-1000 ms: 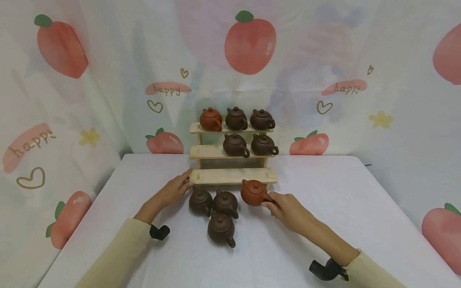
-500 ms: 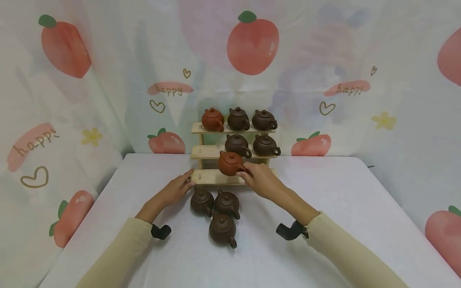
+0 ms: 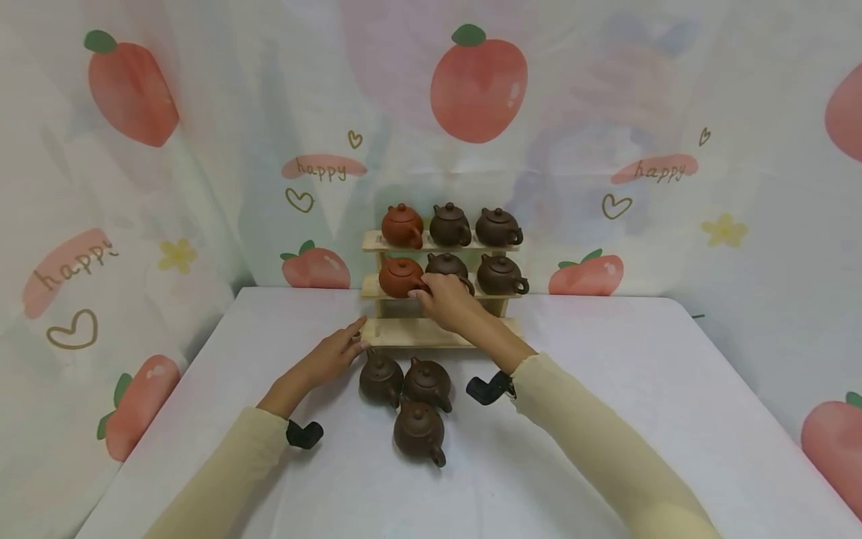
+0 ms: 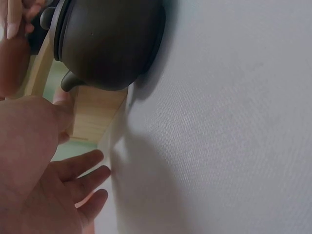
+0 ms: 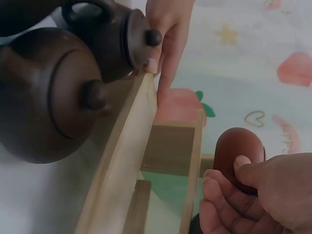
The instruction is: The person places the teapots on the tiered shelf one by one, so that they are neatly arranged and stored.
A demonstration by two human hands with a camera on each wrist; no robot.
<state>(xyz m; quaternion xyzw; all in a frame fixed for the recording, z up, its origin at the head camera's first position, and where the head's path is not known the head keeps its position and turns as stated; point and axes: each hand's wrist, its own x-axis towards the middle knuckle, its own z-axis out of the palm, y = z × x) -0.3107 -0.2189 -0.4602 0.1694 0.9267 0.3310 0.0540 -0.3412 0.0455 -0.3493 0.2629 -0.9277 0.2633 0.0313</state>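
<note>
My right hand [image 3: 450, 301] holds an orange-red clay teapot [image 3: 399, 278] by its handle, at the left of the wooden rack's middle shelf. In the right wrist view the thumb and fingers close on this red teapot [image 5: 239, 144]. My left hand [image 3: 330, 355] touches the left end of the bottom shelf [image 3: 404, 334]. The left wrist view shows its thumb at the wood and the other fingers spread, with a dark brown teapot [image 4: 112, 44] close by. That teapot is one of three on the table in front of the rack, the others being a right one [image 3: 426, 380] and a front one [image 3: 419, 428].
On the top shelf stand another red teapot [image 3: 401, 224] and two dark ones, a middle one [image 3: 448, 224] and a right one [image 3: 498, 226]. Two more dark teapots share the middle shelf, one partly behind my right hand. A fruit-print cloth [image 3: 566, 105] hangs behind the white table [image 3: 606, 374].
My right hand has carried the red teapot up and left, from before the bottom shelf's right part to the middle shelf's left side. The left hand stays at the rack's end.
</note>
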